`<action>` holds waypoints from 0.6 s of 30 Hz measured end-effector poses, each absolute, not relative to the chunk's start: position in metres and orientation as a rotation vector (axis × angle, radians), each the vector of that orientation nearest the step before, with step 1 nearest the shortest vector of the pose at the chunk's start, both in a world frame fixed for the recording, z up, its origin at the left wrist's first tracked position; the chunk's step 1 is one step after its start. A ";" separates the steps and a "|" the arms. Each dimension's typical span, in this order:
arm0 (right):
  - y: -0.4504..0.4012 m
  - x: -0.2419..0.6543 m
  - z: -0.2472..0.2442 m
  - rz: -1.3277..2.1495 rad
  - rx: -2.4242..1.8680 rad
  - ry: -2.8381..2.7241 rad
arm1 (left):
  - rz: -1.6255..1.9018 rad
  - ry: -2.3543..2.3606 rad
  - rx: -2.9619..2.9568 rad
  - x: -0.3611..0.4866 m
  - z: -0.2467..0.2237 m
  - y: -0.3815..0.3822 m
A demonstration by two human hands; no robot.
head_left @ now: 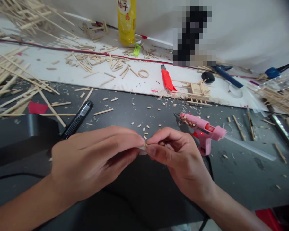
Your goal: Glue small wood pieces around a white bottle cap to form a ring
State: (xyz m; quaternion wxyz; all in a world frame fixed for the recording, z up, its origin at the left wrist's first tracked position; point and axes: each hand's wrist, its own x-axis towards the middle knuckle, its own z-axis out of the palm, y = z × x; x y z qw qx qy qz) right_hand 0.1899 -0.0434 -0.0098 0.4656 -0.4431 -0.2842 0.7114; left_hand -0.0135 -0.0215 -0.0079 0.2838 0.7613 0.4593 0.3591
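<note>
My left hand and my right hand meet fingertip to fingertip over the near part of the dark table. Both are closed in a pinch around something tiny and pale, mostly hidden by the fingers. Just beyond the fingertips lie several short cut wood bits. To the right of my right hand, a pink glue gun lies with a red light lit and a clear glue stick in its back. A black marker rests beyond my left hand.
A black box-like object stands at the left. Farther back are a red cutter, a small wooden structure, a wooden ring, a yellow bottle and blue-handled pliers. Wooden sticks pile up at the left.
</note>
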 end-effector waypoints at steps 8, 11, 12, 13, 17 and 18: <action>-0.053 0.187 -0.013 1.544 -1.093 -0.960 | 1.080 1.301 2.077 -0.011 -0.015 -0.017; -0.054 0.187 -0.012 1.480 -1.157 -1.065 | 1.085 1.296 1.977 -0.010 -0.019 -0.018; -0.054 0.187 -0.012 1.451 -1.177 -1.099 | 1.079 1.286 1.976 -0.009 -0.020 -0.019; -0.054 0.187 -0.012 1.414 -1.198 -1.129 | 1.067 1.281 1.994 -0.009 -0.021 -0.018; -0.052 0.185 -0.009 1.342 -1.265 -1.214 | 1.017 1.326 2.127 -0.008 -0.020 -0.017; -0.052 0.185 -0.006 1.356 -1.285 -1.229 | 1.024 1.335 2.134 -0.008 -0.020 -0.017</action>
